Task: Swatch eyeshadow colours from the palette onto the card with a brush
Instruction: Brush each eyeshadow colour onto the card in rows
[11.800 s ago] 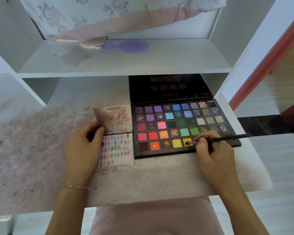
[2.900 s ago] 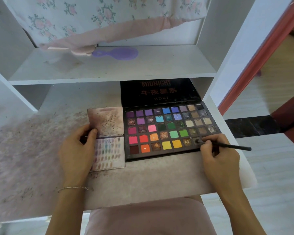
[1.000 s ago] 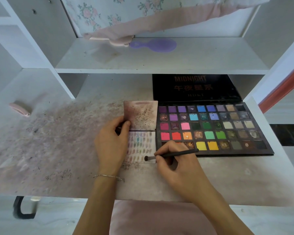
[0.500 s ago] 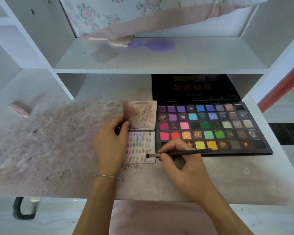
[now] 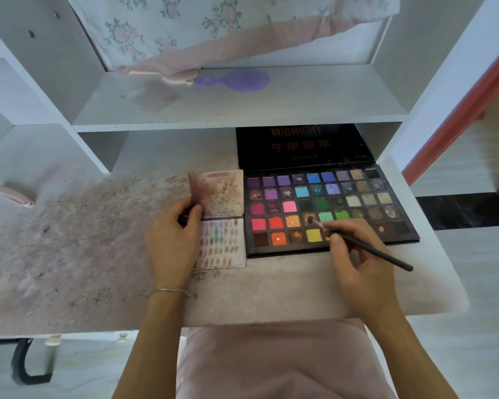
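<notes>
Head cam: right hand (image 5: 360, 263) pinches brush (image 5: 366, 249), tip in brown pan of palette (image 5: 329, 208) at frame centre, prob. loading colour, w/ left hand (image 5: 170, 237) gripping card (image 5: 222, 240) steady just left of it.

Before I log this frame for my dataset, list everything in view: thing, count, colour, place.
Eyeshadow palette: one, black, many coloured pans, open on desk right of card.
Swatch card: one, pale with rows of colour dabs, left of palette.
Stained card: one, pinkish-brown, just behind swatch card.
Brush: one, black handle, tip in a brown pan.
Hairbrush: one, purple, upper shelf.
Floral cloth: one, white and pink, hanging over shelf.
Pink object: one, desk far left.
Desk: one, white, powder-stained.
Bracelet: one, thin, left wrist.
Left hand: holds the cards' left edge.
Right hand: grips brush.
</notes>
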{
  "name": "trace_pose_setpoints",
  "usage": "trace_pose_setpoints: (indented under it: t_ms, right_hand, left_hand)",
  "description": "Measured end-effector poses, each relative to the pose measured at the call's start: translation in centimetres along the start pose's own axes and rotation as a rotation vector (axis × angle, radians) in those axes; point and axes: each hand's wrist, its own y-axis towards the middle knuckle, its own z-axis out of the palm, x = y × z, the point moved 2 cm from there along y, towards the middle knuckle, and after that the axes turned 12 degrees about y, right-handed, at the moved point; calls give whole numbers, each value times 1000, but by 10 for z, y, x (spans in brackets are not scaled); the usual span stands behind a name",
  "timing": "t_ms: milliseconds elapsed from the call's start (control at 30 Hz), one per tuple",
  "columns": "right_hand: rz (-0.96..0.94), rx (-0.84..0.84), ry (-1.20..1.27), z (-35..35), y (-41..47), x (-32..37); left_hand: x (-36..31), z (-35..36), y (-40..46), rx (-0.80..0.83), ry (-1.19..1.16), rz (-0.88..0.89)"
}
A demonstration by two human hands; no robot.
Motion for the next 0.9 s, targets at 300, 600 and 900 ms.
trace_pose_setpoints:
  t_ms: [300, 600, 900]
  right_hand:
    - [104, -388, -219, -56, -2, -2]
    - [230, -390, -276, -65, -3, -16]
    - [245, -381, -305, -67, -4, -19]
  left_hand:
    - [0, -2, -2, 17, 41, 15]
    - [-2, -3, -2, 18, 44, 39]
    - [-1, -2, -2, 14, 58, 39]
